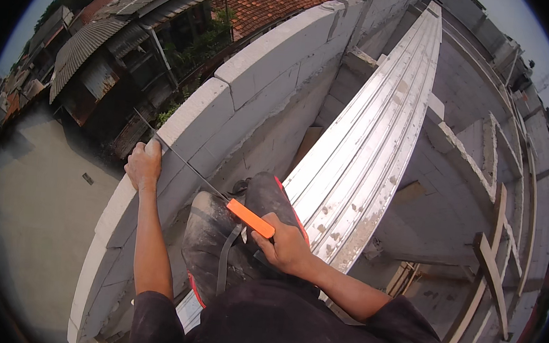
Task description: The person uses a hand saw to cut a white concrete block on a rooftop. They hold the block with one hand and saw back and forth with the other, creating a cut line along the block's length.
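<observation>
My right hand (286, 246) is wrapped round the orange handle of a handsaw (250, 218). Its thin blade, seen nearly edge-on, runs up and to the left across the top of a wall of pale lightweight blocks (196, 115). The tip reaches past the wall's outer side. My left hand (143, 164) grips the outer edge of the wall's top, just nearer to me than the blade, with the fingers curled. Whether the teeth have cut into the block cannot be made out.
Beside my bent legs lies a long ribbed metal plank (371, 127), spotted with mortar, stretching away over a deep drop. Wooden props (493, 272) and unfinished block walls stand at right. Beyond the wall at left, far below, are a concrete yard (47, 186) and a corrugated roof (87, 53).
</observation>
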`<state>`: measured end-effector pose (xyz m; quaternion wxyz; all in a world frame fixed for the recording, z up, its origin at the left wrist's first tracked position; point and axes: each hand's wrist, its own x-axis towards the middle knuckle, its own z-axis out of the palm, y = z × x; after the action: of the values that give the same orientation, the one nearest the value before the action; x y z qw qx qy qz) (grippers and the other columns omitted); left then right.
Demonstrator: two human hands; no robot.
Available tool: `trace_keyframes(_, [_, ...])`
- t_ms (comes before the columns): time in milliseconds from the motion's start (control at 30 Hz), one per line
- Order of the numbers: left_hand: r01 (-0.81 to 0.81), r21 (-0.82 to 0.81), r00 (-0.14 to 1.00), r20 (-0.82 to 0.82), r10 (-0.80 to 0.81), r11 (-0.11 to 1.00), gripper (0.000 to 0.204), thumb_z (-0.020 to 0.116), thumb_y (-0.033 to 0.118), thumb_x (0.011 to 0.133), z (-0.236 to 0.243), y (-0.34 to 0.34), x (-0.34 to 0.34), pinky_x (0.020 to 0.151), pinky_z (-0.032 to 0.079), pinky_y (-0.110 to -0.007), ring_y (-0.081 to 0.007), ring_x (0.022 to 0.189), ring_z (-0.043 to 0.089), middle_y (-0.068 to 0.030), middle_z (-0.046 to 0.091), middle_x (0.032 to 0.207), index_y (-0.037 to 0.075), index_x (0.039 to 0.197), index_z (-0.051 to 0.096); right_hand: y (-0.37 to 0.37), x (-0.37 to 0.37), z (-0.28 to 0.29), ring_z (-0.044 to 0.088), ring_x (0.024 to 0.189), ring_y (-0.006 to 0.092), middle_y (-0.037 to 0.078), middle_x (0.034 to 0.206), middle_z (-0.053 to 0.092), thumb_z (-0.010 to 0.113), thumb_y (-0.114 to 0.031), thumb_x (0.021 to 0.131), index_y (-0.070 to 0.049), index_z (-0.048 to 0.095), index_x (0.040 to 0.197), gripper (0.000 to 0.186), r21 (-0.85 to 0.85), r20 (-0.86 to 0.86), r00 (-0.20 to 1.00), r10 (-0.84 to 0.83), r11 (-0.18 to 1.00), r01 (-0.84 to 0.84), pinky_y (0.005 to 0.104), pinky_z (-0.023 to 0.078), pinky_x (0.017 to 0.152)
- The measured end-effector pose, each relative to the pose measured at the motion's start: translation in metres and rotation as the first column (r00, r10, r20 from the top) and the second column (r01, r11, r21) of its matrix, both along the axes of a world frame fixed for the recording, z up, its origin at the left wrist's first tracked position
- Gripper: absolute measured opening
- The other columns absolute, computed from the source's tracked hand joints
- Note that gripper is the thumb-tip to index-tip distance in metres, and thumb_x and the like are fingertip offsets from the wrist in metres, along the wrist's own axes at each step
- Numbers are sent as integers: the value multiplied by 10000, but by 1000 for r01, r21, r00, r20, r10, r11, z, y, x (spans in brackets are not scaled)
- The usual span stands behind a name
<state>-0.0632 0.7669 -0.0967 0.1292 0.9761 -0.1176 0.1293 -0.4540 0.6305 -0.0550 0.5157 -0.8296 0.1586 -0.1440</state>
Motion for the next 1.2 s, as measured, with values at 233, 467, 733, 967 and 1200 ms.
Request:
trace_keyframes(233, [-11,-4,1000,-10,10,1000,578,461,572,1024,1,-8,9,959,518,-588,-441,1090,711,-213,764,1134,60,1097,718,-7,88,24,692,941,536,285,933,725,601,-336,1101,-12,485,1125,345,-3,-13,997,70,998,-70,608,528,828])
trace_keyframes(467, [-38,47,999,-6,38,998,564,437,532,1051,-11,7,10,1001,499,-559,-419,1125,688,-205,745,1191,44,1136,706,2,-24,5,707,939,522,288,958,726,583,-354,1115,-12,496,1214,366,45,-29,997,72,996,-71,585,538,815])
trace_keyframes(733, [5,41,1000,-4,-5,999,589,459,550,1045,-5,-2,10,988,508,-566,-414,1138,701,-200,754,1200,39,1193,713,1,91,19,665,818,526,278,777,658,605,-334,1107,-10,474,1141,351,-31,23,999,49,998,-48,569,515,744])
trace_keyframes(967, [-24,49,999,40,22,999,586,468,569,1050,-14,4,8,968,518,-568,-424,1106,709,-203,754,1140,33,1115,696,8,-27,16,679,800,501,240,805,663,616,-316,1103,-44,487,1152,305,-48,-3,1000,22,999,-22,546,529,737])
trace_keyframes(1200, [17,46,1000,3,-17,999,595,477,583,1039,-1,-5,18,980,514,-593,-452,1096,719,-222,767,1142,49,1160,709,-2,104,31,687,815,510,264,808,677,597,-334,1112,-4,477,1141,352,-77,63,997,44,996,-39,578,533,741])
